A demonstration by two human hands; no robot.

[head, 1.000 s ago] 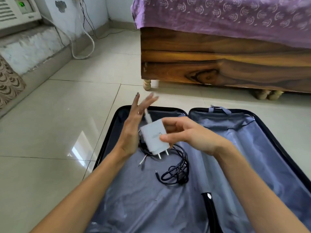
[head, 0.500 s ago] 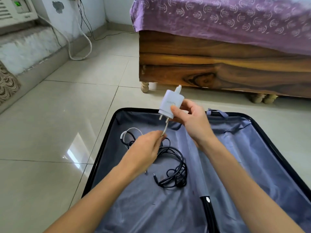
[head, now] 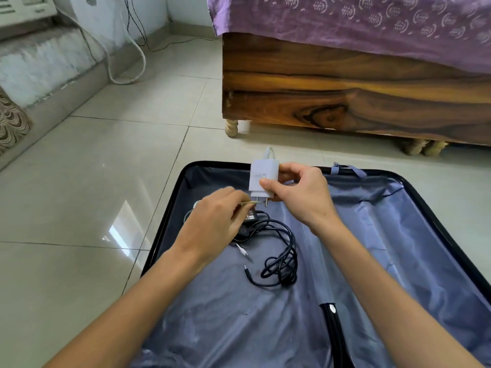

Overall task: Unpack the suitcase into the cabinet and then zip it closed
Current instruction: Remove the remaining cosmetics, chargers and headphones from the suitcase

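Observation:
An open black suitcase [head: 170, 205] with a blue-grey lining lies flat on the tiled floor. My right hand [head: 300, 195] pinches a white charger plug [head: 261, 179] above the suitcase's far edge, prongs pointing down. My left hand [head: 215, 221] pinches the thin white cable just below the prongs. A black adapter with a coiled black cable [head: 281, 258] lies on the lining under my hands. A loose white connector end [head: 243, 251] lies beside it.
A wooden bed [head: 345, 102] with a purple patterned cover [head: 372, 25] stands right behind the suitcase. White cords [head: 135, 65] trail on the floor by the left wall. An air cooler [head: 24, 9] stands at the far left.
My right hand lifted the white plug from the middle of the suitcase to its far edge. My left hand went from spread open to pinching the white cable under the plug.

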